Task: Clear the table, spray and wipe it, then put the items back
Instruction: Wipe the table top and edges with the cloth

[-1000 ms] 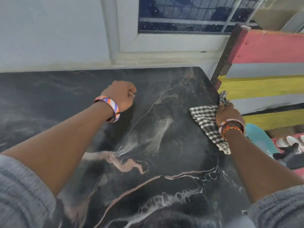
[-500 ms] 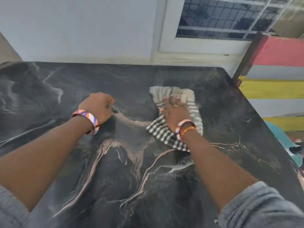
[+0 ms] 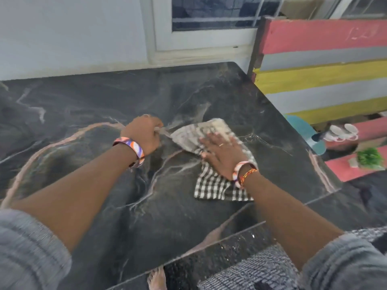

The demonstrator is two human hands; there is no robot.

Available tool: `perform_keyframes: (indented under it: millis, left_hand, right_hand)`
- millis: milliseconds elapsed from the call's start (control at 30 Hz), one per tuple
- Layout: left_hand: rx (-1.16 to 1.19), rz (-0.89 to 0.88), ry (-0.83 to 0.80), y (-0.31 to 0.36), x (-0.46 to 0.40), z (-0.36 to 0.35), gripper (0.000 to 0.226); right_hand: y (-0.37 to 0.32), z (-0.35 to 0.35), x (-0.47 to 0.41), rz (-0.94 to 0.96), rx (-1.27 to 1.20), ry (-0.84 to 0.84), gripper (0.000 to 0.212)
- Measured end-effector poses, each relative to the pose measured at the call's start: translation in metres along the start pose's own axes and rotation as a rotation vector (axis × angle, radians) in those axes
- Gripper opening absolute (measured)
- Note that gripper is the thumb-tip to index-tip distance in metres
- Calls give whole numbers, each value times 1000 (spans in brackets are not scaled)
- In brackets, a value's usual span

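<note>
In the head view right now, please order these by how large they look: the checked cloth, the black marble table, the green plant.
1. black marble table
2. checked cloth
3. green plant, though it stands farther from the camera.

Pale wall [image 3: 73, 34], white-framed barred window [image 3: 209, 21] behind; striped pink-grey-yellow plank bench [image 3: 324, 65] right.

Black-and-white checked cloth [image 3: 211, 183]; black table [image 3: 146, 206] veined pink and white.

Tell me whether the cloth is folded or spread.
Mostly spread: the cloth lies flat on the table under the right hand.
</note>
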State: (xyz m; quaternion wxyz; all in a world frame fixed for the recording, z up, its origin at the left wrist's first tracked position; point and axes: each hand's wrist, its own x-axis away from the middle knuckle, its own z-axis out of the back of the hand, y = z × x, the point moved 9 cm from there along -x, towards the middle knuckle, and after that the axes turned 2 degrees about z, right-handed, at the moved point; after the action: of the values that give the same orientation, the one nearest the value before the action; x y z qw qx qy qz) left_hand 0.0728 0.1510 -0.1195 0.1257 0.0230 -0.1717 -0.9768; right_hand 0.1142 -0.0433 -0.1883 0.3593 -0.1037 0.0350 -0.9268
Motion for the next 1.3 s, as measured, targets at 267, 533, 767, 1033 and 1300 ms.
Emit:
perform_keyframes:
  millis: [267, 533, 767, 1033, 1300]
  left_hand:
    - [30, -111, -75, 103, 32, -43, 33]
    - [63, -91, -4, 114, 85, -53, 29]
    - [76, 12, 58, 61, 113, -34, 29]
    - [95, 79, 156, -39, 161, 9, 26]
    - [89, 242, 208, -184, 240, 62, 27]
  right_hand:
    - [220, 0, 133, -847, -141, 103, 53]
    - [220, -2, 187, -864, -213, 260, 51]
    - [124, -13, 184, -662, -106, 297, 54]
    - [-98, -34, 156, -320, -70, 365, 55]
    - [-340, -63, 132, 58, -140, 231, 54]
